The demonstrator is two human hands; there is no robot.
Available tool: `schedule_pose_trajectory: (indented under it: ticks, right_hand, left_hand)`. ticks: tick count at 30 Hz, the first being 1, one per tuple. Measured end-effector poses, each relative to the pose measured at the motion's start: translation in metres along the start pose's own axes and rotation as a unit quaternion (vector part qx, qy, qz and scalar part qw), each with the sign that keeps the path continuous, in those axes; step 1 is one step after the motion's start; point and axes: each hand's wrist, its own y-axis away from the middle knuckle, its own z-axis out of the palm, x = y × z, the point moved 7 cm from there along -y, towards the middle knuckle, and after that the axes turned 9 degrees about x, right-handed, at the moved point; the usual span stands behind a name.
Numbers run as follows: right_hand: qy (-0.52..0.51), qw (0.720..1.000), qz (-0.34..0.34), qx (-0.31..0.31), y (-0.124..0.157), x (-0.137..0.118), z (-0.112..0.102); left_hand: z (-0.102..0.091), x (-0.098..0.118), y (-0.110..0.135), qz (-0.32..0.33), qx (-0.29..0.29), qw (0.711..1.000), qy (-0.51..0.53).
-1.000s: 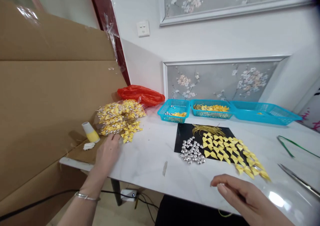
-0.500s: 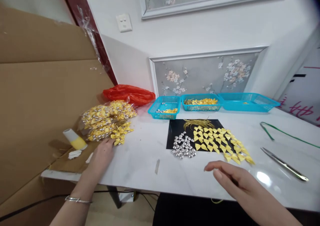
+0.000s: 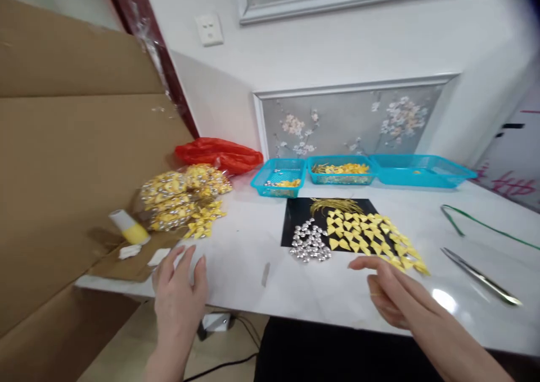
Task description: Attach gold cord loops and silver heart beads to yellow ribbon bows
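My left hand (image 3: 179, 286) hovers at the table's front left edge, fingers apart and holding nothing. Just beyond it lie finished yellow bow pieces (image 3: 205, 223), beside a clear bag packed with bows and silver beads (image 3: 169, 202). My right hand (image 3: 405, 297) is over the front of the table with its index finger stretched out and other fingers loosely bent; nothing shows in it. In front of it, rows of yellow ribbon bows (image 3: 360, 233) lie partly on a black mat (image 3: 291, 219). Silver beads (image 3: 311, 244) are heaped at the mat's left, and gold ties (image 3: 335, 206) at its back.
Along the wall stand a left blue basket (image 3: 258, 188), a middle blue basket (image 3: 341, 180) and a right blue basket (image 3: 422, 180). Scissors (image 3: 481, 278) and a green ribbon (image 3: 489, 224) lie right. A red bag (image 3: 219, 154), yellow-white roll (image 3: 130, 228) and cardboard (image 3: 76, 174) are left.
My left hand has drawn back from the loose bow pieces toward the table's front edge, its fingers now spread. My right hand has stayed near its place, with the lower fingers bent more.
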Motion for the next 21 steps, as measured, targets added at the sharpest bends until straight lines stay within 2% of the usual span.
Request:
schedule_pose_trajectory:
  ticks: [5, 10, 15, 21]
  right_hand:
    - [-0.003, 0.999, 0.037, 0.013, -0.003, 0.022, -0.013]
    - [0.0, 0.997, 0.061, -0.038, -0.001, 0.021, 0.003]
    - [-0.011, 0.997, 0.061, -0.052, 0.001, 0.02, 0.007]
    - [-0.034, 0.995, 0.058, -0.071, 0.003, 0.017, 0.009]
  left_hand:
    - [-0.002, -0.054, -0.01, -0.082, -0.038, 0.985, -0.145]
    - [0.006, -0.098, -0.02, -0.146, -0.131, 0.962, -0.192]
    - [0.009, -0.11, -0.021, -0.139, -0.192, 0.952, -0.193]
    - [0.003, -0.106, -0.029, -0.133, -0.186, 0.956, -0.184]
